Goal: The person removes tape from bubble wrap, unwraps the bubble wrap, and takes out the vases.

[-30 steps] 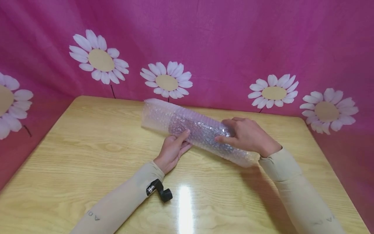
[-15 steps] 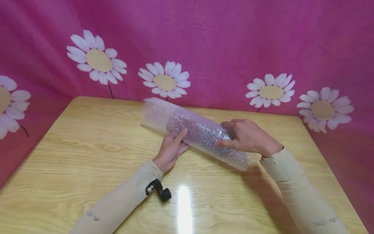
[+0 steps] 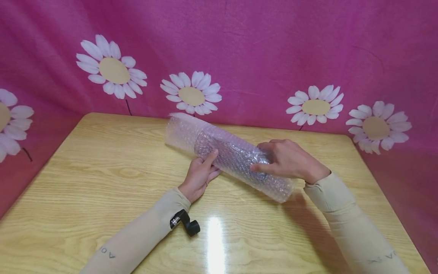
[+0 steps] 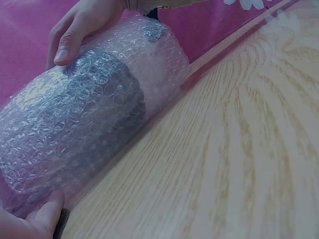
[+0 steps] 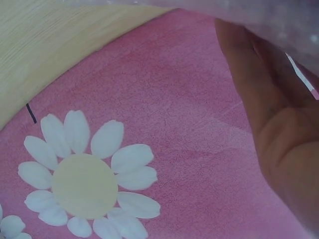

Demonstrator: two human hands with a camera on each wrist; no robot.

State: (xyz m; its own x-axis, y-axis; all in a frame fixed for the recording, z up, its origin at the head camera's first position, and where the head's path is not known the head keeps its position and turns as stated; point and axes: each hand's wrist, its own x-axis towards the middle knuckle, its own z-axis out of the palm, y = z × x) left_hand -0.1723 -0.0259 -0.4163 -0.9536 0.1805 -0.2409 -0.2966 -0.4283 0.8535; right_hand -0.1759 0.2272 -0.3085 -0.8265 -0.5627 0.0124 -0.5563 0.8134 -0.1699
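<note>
A roll of clear bubble wrap [image 3: 232, 154] slants across the back middle of the table, its right end nearer me. Something darker and greyish shows through its layers; the left end is paler. My left hand [image 3: 197, 178] holds the roll's near side, thumb on top and fingers reaching underneath. Farther right, my right hand [image 3: 291, 160] grips the roll from above, with the thumb on the near side and fingers over the far side. Up close in the left wrist view, the wrap [image 4: 84, 124] lies between my left thumb and my right hand [image 4: 92, 22].
The wooden table [image 3: 102, 190] reaches back to a magenta cloth [image 3: 253, 49] printed with white daisies. A black camera mount [image 3: 187, 222] sticks out from my left sleeve. Light reflects off the tabletop near the front.
The right end of the bubble wrap roll has swung a little toward me and left. Both hands keep their hold, and the whole head view has shifted slightly.
</note>
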